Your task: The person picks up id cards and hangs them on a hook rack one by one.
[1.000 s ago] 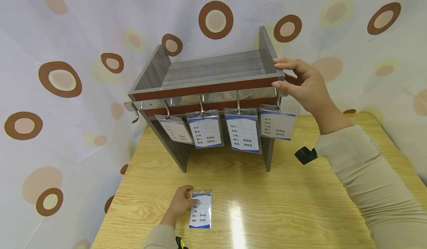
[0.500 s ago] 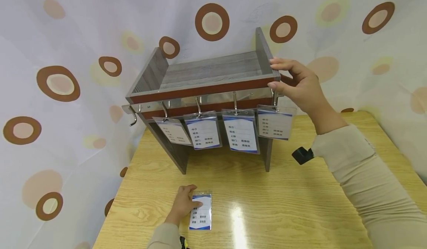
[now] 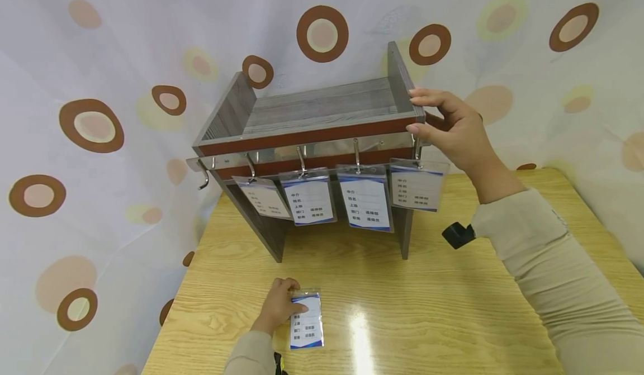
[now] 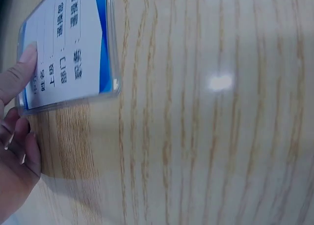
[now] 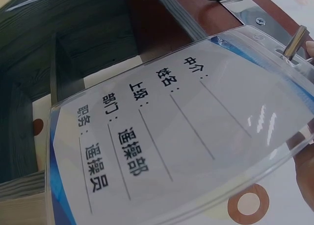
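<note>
In the head view my left hand (image 3: 278, 306) pinches a clear-sleeved name badge (image 3: 307, 326) low over the table at the front. The left wrist view shows the thumb (image 4: 24, 68) on the badge's printed face, with the other fingers curled at its edge. My right hand (image 3: 455, 132) grips the front right corner of a grey wooden shelf rack (image 3: 322, 104). Its thumb lies at the front and its fingers on the side panel. Several badges hang from hooks along the metal strip (image 3: 282, 154); the rightmost badge (image 5: 162, 122) fills much of the right wrist view.
At the strip's left end a hook (image 3: 203, 176) carries no badge. The rack stands on a wood-grain table (image 3: 427, 308) in front of a white cloth backdrop (image 3: 126, 28) with brown circles. A black piece (image 3: 458, 234) sticks out from the right cuff.
My left hand has shifted slightly right with the badge, which now sits a little turned. The right hand keeps its grip on the rack corner, and the hanging badges look the same.
</note>
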Demonstrator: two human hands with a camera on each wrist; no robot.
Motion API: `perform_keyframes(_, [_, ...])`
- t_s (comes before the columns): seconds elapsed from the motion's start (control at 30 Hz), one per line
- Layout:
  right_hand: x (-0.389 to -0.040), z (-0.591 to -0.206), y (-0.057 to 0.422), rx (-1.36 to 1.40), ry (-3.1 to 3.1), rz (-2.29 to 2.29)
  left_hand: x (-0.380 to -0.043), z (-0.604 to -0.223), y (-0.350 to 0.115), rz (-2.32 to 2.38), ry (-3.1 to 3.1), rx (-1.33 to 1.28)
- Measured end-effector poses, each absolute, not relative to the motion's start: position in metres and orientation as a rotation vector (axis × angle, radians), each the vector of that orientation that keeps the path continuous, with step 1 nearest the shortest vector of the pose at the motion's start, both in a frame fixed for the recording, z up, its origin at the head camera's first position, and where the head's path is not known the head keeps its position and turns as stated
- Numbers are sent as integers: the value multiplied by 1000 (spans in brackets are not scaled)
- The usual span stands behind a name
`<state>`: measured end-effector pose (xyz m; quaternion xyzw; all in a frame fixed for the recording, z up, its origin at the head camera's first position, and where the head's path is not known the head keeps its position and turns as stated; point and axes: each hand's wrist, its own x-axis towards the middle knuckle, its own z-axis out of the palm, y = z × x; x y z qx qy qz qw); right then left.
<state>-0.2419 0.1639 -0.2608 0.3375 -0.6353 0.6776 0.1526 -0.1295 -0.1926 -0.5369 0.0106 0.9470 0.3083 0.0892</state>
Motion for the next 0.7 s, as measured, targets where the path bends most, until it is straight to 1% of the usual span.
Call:
perform_keyframes(0.27, [-244, -262, 167, 951, -1852, 1912, -132, -539, -191, 956, 2844, -5])
perform_keyframes(0.4, [-246, -263, 167, 947, -1841, 1930, -133, -539, -191, 1005, 2849, 23])
perform_keyframes(0.53, [-246, -263, 168, 954, -1824, 1954, -134, -539, -194, 1148, 2792, 14])
perform_keyframes(0.7, [-245, -263, 168, 955, -1825, 1949, -132, -538, -201, 1406, 2711, -122])
